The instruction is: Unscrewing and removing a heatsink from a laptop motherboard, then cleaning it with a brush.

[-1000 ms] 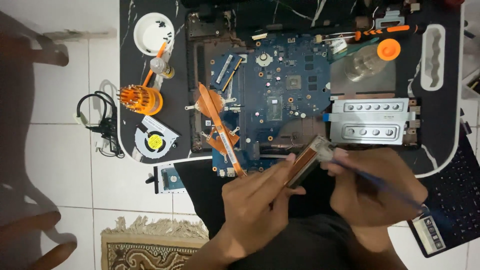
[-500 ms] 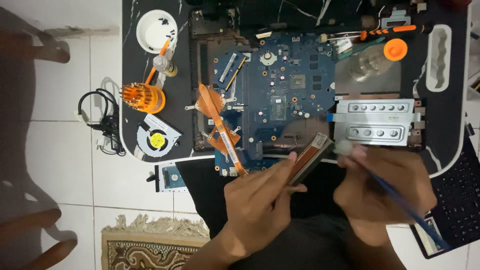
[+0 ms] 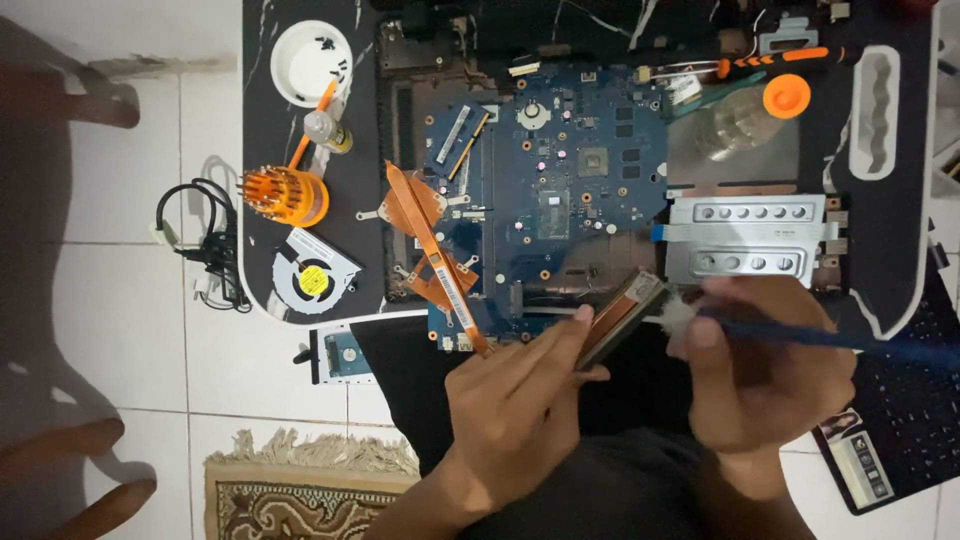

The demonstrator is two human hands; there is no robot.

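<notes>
While the hands (image 3: 640, 390) brush a heatsink (image 3: 622, 312), a motherboard (image 3: 560, 190) lies just beyond.

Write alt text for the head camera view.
Seen from above, the left hand holds a finned copper heatsink while the right hand touches a blue-handled brush to its end. Beyond lies an opened laptop's blue motherboard, with a cooling fan and orange screwdriver-bit holder to the left.

Two bare hands, left hand (image 3: 515, 405), right hand (image 3: 765, 375), bare forearms, no sleeves, dark clothing below
</notes>
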